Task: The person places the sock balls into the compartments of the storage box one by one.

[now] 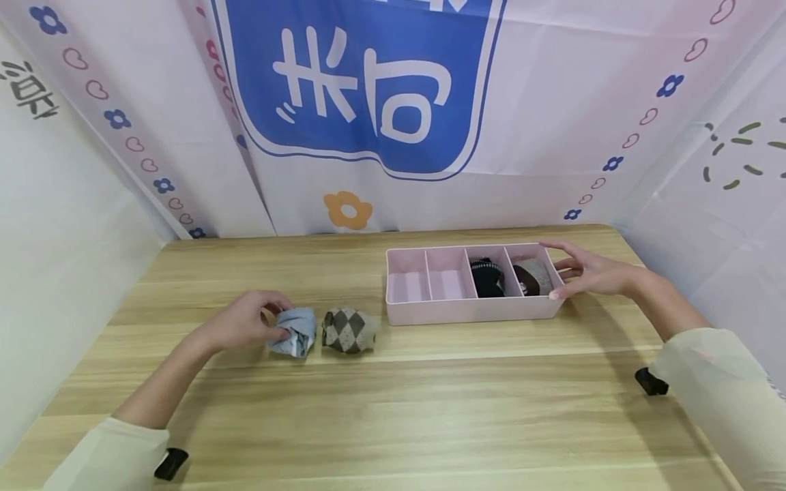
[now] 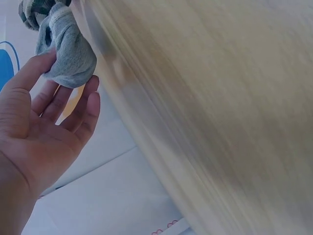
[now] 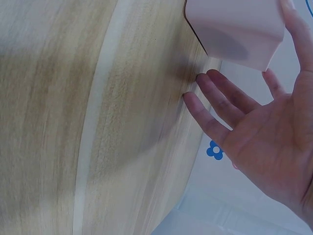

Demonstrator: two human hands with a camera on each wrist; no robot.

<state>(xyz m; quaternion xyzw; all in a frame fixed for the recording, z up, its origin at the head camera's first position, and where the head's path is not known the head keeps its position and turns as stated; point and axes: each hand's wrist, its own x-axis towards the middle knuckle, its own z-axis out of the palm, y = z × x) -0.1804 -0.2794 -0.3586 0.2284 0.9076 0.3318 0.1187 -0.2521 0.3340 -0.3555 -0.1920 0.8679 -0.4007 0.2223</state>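
Head view: L hand (image 1: 248, 322) pinches blue sock (image 1: 298, 330) w/ fingers, left of box (image 1: 454, 314); R hand (image 1: 592, 273) (fingers spread) touches its R end.

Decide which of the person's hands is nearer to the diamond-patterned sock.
Left. The left hand pinches the grey-blue sock, just left of the diamond-patterned sock; the right hand is farther off, touching the right end of the pink box.
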